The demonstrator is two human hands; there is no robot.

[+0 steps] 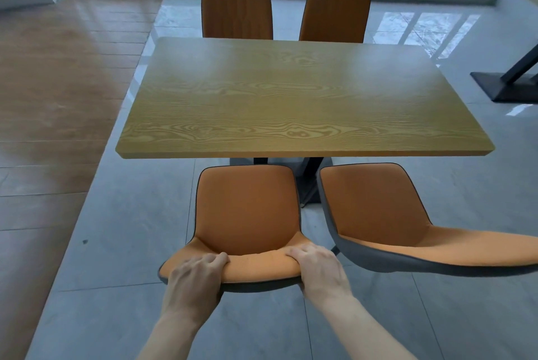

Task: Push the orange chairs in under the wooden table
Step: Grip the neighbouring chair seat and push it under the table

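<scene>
Orange near-left chair (247,214) pulled out on grey floor (116,243), backrest nearest, seat front facing wooden counter (291,97) edge; left hand (193,275) and right hand (320,266) grip clamped over backrest top rim. Near-right chair (393,214) just beside, angled right, also out. Far chairs (237,7) tucked against far edge. Open floor both sides

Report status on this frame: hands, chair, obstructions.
Left hand and right hand grip near chair backrest. Seat outside table. Nothing visibly blocking.
</scene>
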